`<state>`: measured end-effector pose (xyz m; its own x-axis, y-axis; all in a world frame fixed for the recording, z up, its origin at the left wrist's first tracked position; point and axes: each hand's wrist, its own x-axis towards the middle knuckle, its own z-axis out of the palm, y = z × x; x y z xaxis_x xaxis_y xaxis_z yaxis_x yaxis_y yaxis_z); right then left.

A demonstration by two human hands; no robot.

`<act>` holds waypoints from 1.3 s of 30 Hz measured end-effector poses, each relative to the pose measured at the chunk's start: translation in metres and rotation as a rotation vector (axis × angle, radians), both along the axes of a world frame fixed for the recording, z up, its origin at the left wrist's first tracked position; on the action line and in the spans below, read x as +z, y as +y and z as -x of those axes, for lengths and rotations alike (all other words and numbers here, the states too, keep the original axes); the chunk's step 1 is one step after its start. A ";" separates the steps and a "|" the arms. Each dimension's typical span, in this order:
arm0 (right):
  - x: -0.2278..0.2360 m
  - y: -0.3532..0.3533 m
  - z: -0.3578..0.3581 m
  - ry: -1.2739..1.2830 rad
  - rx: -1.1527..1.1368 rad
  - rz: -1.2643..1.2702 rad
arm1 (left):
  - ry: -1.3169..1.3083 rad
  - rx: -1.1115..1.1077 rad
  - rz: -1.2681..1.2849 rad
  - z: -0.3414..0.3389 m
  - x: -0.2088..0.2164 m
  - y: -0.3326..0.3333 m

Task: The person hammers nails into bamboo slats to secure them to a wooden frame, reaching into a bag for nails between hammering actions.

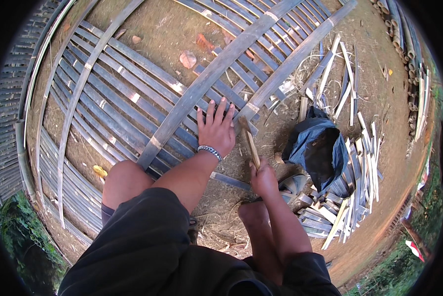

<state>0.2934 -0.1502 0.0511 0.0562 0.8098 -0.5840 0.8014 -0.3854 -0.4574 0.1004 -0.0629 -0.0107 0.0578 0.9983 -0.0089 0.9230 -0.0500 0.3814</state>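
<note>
Wrapped the right hand around the near end of a slim wooden handle, curling its fingers closely about the wood; slanted that handle upward and slightly left from the grip, with its far end at the lower end of a long right crosspiece; could not tell touching from just beside there, nor make out the form of any tool head; laid the left hand to the upper left of the grip, palm down with fingers spread, on a slatted bamboo panel, between the right crosspiece and a parallel left crosspiece; wore a chain bracelet on the left wrist; had the panel reaching away to the left and upper left of the grip, in dark grey slats with pale joints; had a dark blue sack, mouth gaping, near the grip on its right; had a heap of split strips farther right and lower, around the sack; had loose strips scattered to the upper right of the grip, on brown earth; bent the left knee well left of the grip, beside the panel.
</note>
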 end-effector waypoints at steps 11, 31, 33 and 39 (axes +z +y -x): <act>-0.017 0.020 -0.049 -0.077 -0.155 -0.452 | -0.304 0.113 -0.084 0.008 -0.003 -0.003; -0.037 0.075 0.026 -0.093 -0.179 -0.389 | 0.085 0.164 -0.049 0.104 -0.014 0.091; -0.044 0.086 0.036 -0.066 -0.275 -0.348 | 0.049 0.154 -0.022 0.099 -0.013 0.092; -0.064 0.096 0.040 0.102 -0.461 -0.269 | 0.013 0.132 -0.007 0.095 -0.004 0.093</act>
